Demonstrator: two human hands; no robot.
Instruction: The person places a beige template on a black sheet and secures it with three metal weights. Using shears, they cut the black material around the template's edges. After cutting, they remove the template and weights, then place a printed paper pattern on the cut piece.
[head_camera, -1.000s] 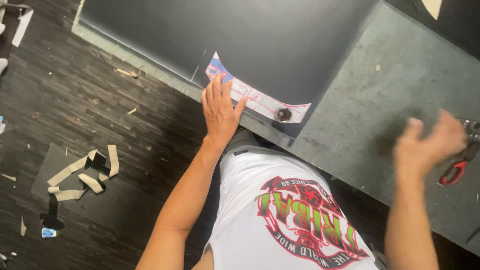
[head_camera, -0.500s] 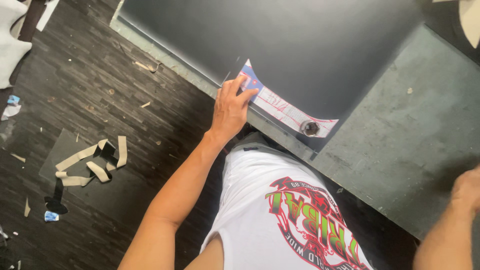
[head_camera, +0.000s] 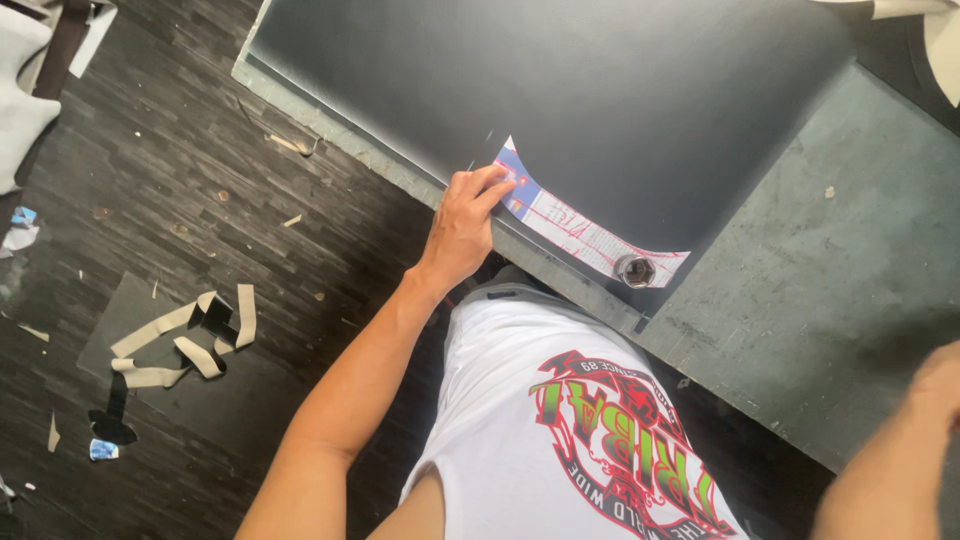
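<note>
Left hand (head_camera: 462, 228) is being pressed at the frame's centre, fingers (head_camera: 492, 184) extended flat on the near end of the paper strip (head_camera: 570, 228), not clenched around it. The strip is lying along the lower edge of the black sheet (head_camera: 560, 90) on the counter (head_camera: 830, 300); a small metal socket (head_camera: 636, 270) is weighting its lower-right end. The strip is best being kept flush with the sheet's edge, pressure spread evenly. Right hand (head_camera: 938, 380), at the right border, is cut off; grip cannot be told.
</note>
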